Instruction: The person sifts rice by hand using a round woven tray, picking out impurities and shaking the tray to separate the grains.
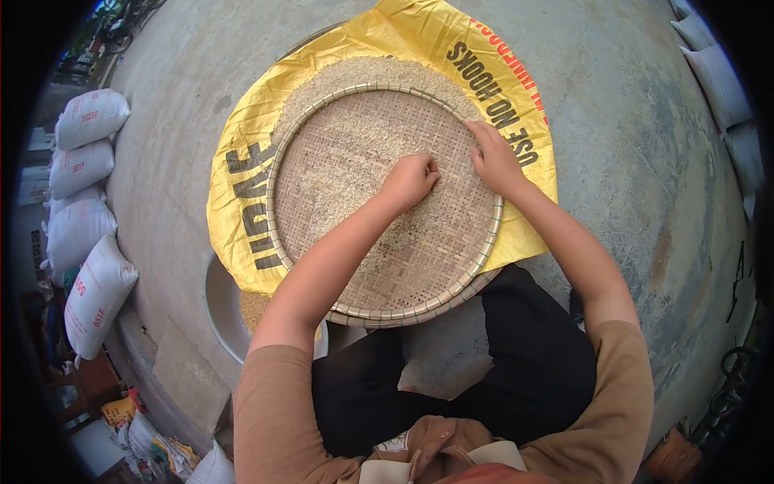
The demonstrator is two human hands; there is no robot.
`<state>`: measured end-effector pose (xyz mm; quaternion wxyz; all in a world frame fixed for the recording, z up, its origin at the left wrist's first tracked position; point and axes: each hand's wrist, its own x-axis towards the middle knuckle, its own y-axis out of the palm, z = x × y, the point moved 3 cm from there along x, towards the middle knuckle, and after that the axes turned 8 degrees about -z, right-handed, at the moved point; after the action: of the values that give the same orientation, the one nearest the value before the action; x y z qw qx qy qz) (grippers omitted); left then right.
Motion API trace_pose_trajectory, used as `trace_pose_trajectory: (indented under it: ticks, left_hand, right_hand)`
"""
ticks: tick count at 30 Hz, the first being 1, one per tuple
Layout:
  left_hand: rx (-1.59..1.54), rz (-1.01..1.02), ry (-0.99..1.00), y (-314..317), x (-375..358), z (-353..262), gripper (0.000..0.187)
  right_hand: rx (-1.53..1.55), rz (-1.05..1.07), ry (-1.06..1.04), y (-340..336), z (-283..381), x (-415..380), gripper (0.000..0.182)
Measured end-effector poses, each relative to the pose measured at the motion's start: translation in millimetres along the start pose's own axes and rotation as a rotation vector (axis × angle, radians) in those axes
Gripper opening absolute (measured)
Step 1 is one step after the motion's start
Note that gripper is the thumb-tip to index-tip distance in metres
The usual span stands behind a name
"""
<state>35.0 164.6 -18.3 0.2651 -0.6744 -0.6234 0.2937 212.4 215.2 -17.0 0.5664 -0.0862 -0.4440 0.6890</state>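
Note:
A round woven bamboo winnowing basket (459, 242) rests in front of me, with pale grains (347, 181) scattered thinly over its weave. Above the grains, right of the basket's middle, is my left hand (409, 181), its fingers curled together in a pinch; whatever they hold is too small to name. My right hand (493, 159) grips the basket's right rim, thumb on the inner side. Beneath the basket a yellow printed sack (242, 194) is spread out, with a heap of similar grain (379, 68) showing past the far rim. A second woven rim (451, 306) shows under the near edge.
By my left forearm a metal basin (222, 302) holds golden grain (253, 308), partly hidden. Stacked white sacks (81, 169) stand along the left, and more white sacks (717, 85) line the right. Concrete floor (629, 161) surrounds the basket. My knees are close to its near edge.

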Motion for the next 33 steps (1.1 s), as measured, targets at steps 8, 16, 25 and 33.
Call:
trace_pose_trajectory:
  ticks: [8, 16, 25, 33]
  left_hand:
    - [-0.726, 0.210, -0.536, -18, 5, 0, 0.015]
    - [-1.321, 0.359, -0.699, -35, -9, 5, 0.018]
    - [-0.784, 0.190, -0.581, -33, -4, 11, 0.027]
    - [0.231, -0.051, -0.050, -34, 21, 8, 0.020]
  right_hand:
    - [0.015, 0.002, 0.006, -1, -1, 1, 0.043]
    - [-0.003, 0.007, 0.008, -1, 1, 0, 0.043]
    - [0.012, 0.010, 0.013, -1, 0, 0, 0.043]
    - [0.011, 0.014, 0.009, -1, 1, 1, 0.043]
